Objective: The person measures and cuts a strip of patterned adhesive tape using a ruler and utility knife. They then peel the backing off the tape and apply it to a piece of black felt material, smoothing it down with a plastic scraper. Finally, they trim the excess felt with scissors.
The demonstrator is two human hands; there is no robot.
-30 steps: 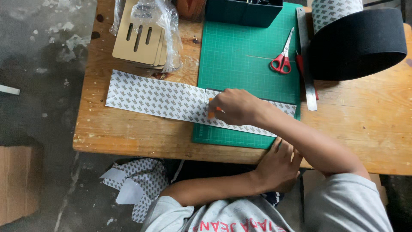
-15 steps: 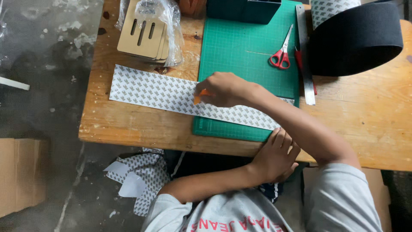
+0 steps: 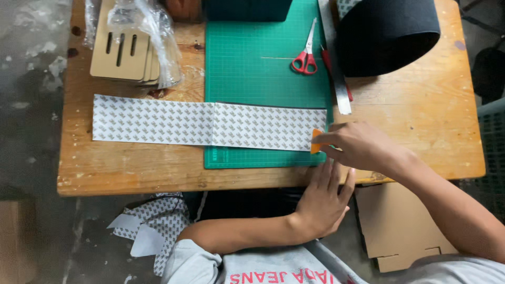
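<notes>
Fingers of the right hand [image 3: 357, 147] now pinch a small orange scraper [image 3: 315, 141] at the right end of the patterned strip [image 3: 210, 123]; half a second ago that hand pressed near the strip's middle, over the green cutting mat [image 3: 252, 68]. The strip, a long paper-backed sheet with a repeating grey print, lies flat across the wooden table [image 3: 421, 131], its left half on bare wood, its right half on the mat. The left hand [image 3: 323, 202] lies spread, palm down, at the table's front edge, as before. Red-handled scissors [image 3: 305, 58] and a metal ruler [image 3: 336, 79] rest by the mat's right edge. A black fabric roll [image 3: 389, 34] at the back right corner is cut off by the frame. Slotted wooden pieces in a clear bag [image 3: 126, 47] sit at the back left.
</notes>
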